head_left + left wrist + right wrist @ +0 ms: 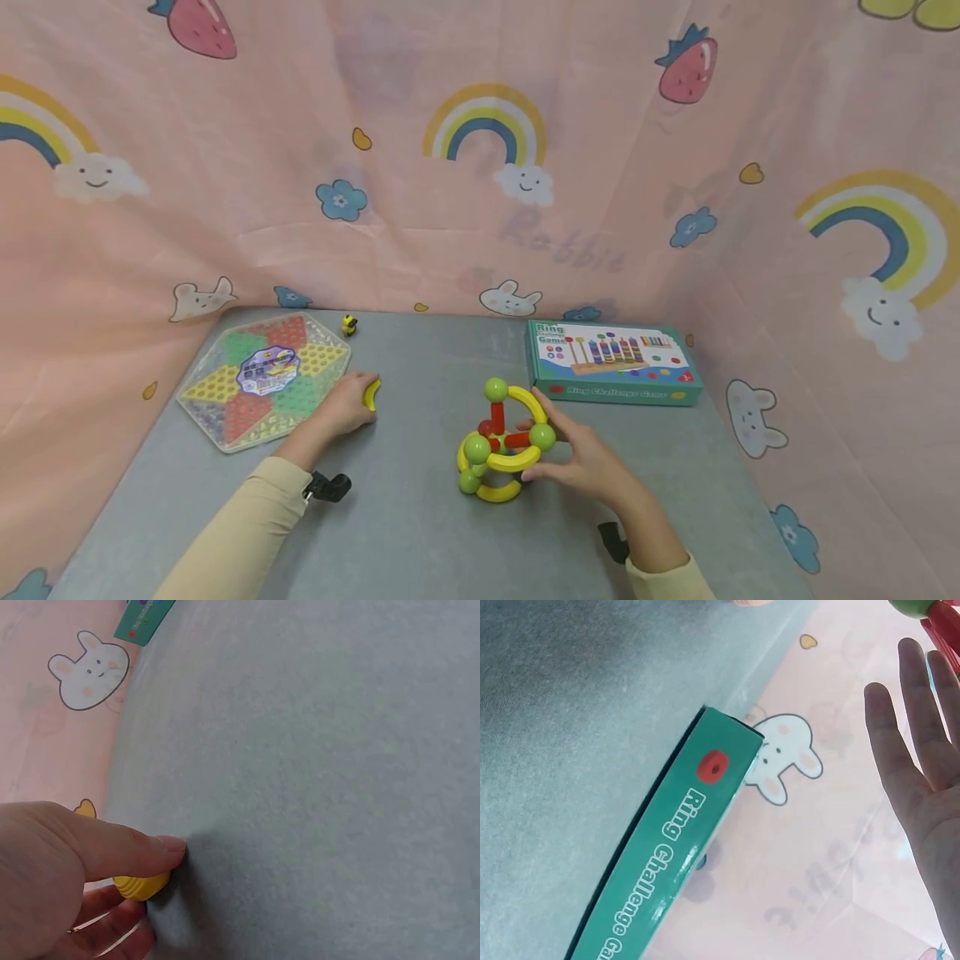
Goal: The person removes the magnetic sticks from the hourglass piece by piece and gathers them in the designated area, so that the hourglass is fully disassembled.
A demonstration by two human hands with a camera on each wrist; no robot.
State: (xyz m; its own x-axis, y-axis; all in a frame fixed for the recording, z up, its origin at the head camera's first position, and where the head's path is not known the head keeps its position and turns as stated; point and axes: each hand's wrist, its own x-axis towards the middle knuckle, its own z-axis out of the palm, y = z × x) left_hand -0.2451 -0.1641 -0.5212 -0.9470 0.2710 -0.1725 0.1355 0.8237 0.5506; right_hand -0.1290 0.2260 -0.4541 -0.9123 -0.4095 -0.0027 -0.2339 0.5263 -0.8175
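Note:
My left hand (348,406) pinches a short curved yellow rod (371,394) between thumb and fingers, low over the table beside the star-patterned board. Up close in the left wrist view, the ribbed end of the yellow rod (142,887) shows beneath the thumb. Right of centre stands a ball-and-rod structure of green balls (477,449), curved yellow rods (514,461) and straight red rods (497,415). My right hand (588,462) holds its right side, thumb low and fingers higher, around a green ball. In the right wrist view, several fingers (922,727) reach out straight.
A hexagonal Chinese checkers board (322,332) lies at the left. Behind it sits a small yellow-and-black toy (349,325). At the back right is a green Ring Challenge Game box (622,393). A pink printed curtain (480,242) borders the grey table (420,550).

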